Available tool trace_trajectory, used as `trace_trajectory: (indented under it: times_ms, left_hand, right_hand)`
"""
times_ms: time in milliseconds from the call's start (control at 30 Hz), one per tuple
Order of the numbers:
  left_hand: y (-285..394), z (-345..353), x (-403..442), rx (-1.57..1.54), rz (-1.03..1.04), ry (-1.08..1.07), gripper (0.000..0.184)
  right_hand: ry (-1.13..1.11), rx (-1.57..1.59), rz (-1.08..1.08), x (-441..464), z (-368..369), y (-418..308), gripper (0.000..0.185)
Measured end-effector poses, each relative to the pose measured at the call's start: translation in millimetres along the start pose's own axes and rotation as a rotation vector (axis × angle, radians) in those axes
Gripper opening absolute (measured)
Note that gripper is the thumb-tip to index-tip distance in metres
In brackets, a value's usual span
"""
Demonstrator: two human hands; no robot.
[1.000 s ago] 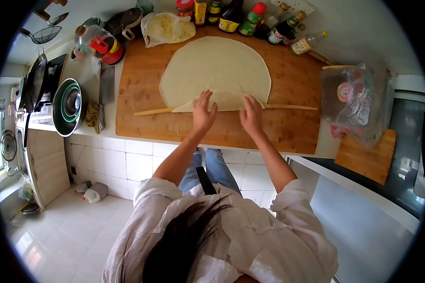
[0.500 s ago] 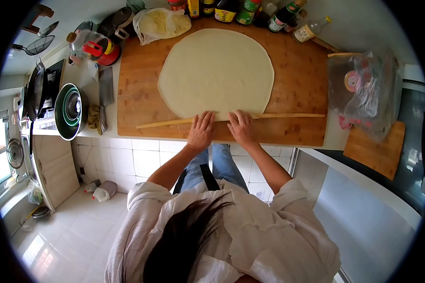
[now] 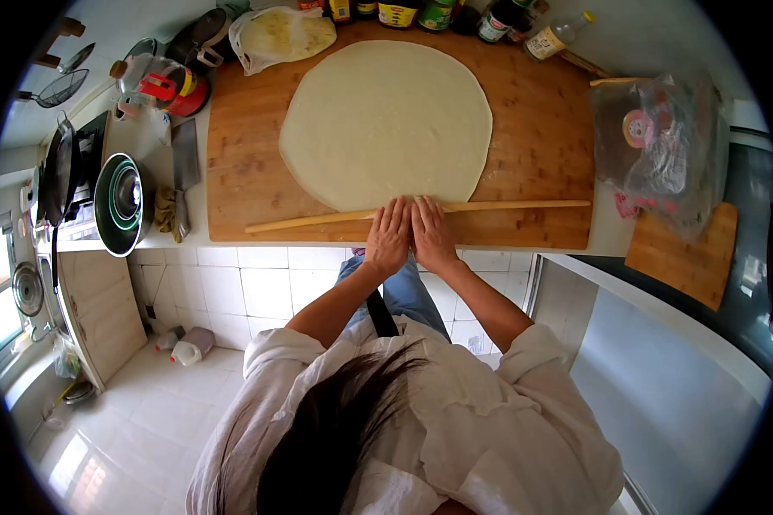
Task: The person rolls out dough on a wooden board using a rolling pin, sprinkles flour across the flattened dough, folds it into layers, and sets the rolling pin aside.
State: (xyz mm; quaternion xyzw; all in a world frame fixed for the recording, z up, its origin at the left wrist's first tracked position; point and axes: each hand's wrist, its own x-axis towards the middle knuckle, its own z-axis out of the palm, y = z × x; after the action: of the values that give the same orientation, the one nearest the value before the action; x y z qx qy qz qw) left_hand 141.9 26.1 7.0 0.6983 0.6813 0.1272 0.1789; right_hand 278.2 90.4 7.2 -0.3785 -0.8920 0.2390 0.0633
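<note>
A wide, thin sheet of dough (image 3: 386, 120) lies flat on the wooden board (image 3: 541, 129). Along its near edge runs a long rolling pin (image 3: 318, 220), reaching past the dough on both sides. My left hand (image 3: 390, 236) and my right hand (image 3: 432, 233) rest side by side on the middle of the pin, touching or nearly so. The fingers of both lie flat and stretched forward over the pin, palms down. The part of the pin beneath them is hidden.
Bottles (image 3: 438, 14) and a plastic bag (image 3: 283, 36) stand behind the board. At the left are a cleaver (image 3: 185, 154), nested bowls (image 3: 122, 204) and an oil jug (image 3: 176, 88). Plastic wrapping (image 3: 661, 146) and a small board (image 3: 683, 257) are at the right.
The dough edge that was folded over the pin has unrolled and now lies flat. My hands have come toward me with the pin, then closer together at its middle.
</note>
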Motion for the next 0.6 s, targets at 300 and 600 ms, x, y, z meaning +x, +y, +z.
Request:
trace_trajectory:
  times_ms: [300,600]
  left_hand:
    - [10.6,-3.7,-7.3,-0.028,-0.037,-0.041,0.056]
    - [-10.5,-10.5,2.8,0.146,0.065,-0.243,0.061]
  right_hand:
    - [-0.033,-0.044,-0.091,-15.2,-7.9,-1.3,0.06]
    - [-0.093,0.016,-0.147,25.5,-34.5,8.5,0.052]
